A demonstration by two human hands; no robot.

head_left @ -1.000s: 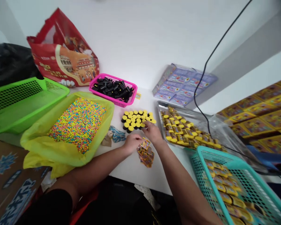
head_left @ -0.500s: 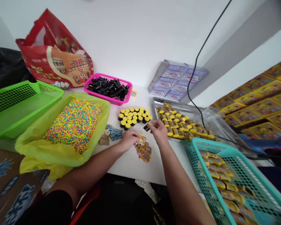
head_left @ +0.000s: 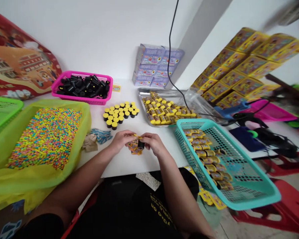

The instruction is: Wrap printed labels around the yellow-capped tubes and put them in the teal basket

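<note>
My right hand (head_left: 152,142) is closed on a small black canister (head_left: 141,144) held above the white table. Close against it, my left hand (head_left: 123,138) pinches a small yellow printed label (head_left: 137,136), which meets the canister's upper end. Beneath both hands lies a loose pile of orange and yellow labels (head_left: 135,148), partly covered by the fingers. Just beyond stands a cluster of black canisters with yellow lids (head_left: 118,114), upright and packed together.
A pink basket (head_left: 82,99) of black canisters sits at the back left. Candy beads (head_left: 49,136) fill a yellow-lined tub on the left. To the right are a metal tray (head_left: 149,123) of labelled canisters and a teal basket (head_left: 251,199). A black cable (head_left: 169,49) hangs down behind.
My view has turned to the right. My hands have come together, bringing the label from the left hand up to the black canister in the right.
</note>
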